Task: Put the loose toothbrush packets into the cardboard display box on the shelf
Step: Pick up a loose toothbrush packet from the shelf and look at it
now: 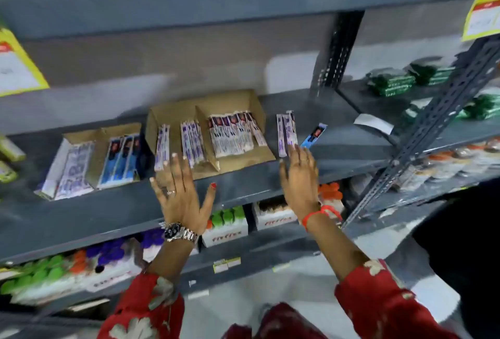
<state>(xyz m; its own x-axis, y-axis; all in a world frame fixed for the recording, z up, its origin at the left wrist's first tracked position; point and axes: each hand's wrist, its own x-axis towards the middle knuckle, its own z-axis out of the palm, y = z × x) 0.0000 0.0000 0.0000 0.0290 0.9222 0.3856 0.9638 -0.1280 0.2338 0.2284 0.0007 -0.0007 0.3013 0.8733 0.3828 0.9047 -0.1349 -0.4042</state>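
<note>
Both hands reach open-fingered over the grey metal shelf [338, 154], holding nothing. Left hand [180, 190] fronts the brown cardboard display box [205, 111]; right hand [299, 171] touches loose purple-and-white toothbrush packets [286, 133] beside the box.

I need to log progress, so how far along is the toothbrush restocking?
Partly done: the cardboard display box already holds several packets. Both hands are open, the right hand reaching the loose purple packets beside the box. Those and a blue packet remain.

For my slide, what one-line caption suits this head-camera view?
Both hands, left and right, reach open toward loose toothbrush packets beside the cardboard display box on a grey shelf.
</note>
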